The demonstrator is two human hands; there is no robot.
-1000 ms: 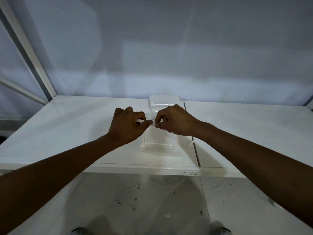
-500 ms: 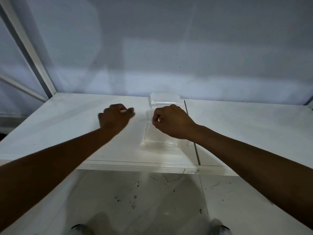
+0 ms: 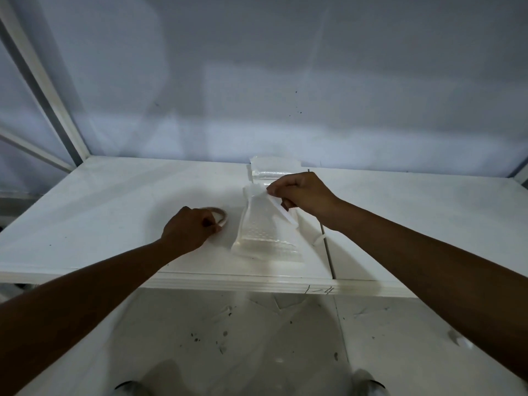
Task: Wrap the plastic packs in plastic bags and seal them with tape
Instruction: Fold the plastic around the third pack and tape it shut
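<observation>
A clear plastic pack wrapped in a plastic bag [image 3: 265,232] lies on the white table [image 3: 114,212], near its front edge. My right hand [image 3: 303,192] hovers over the bag's far end, pinching a strip of clear tape [image 3: 281,208] that hangs down across the bag. To the left, my left hand [image 3: 190,228] rests on the table with its fingers closed on a tape roll [image 3: 220,214]. A second clear pack [image 3: 273,168] lies just beyond, against the wall.
A grey wall [image 3: 257,81] rises straight behind the table. A white frame post [image 3: 43,84] slants at the left. A seam [image 3: 327,247] splits the tabletop right of the bag. Below the front edge is a stained floor [image 3: 228,338].
My hands were together over the bag with tape between them. The left hand has moved left and down to the table with the roll. The right hand keeps a torn strip.
</observation>
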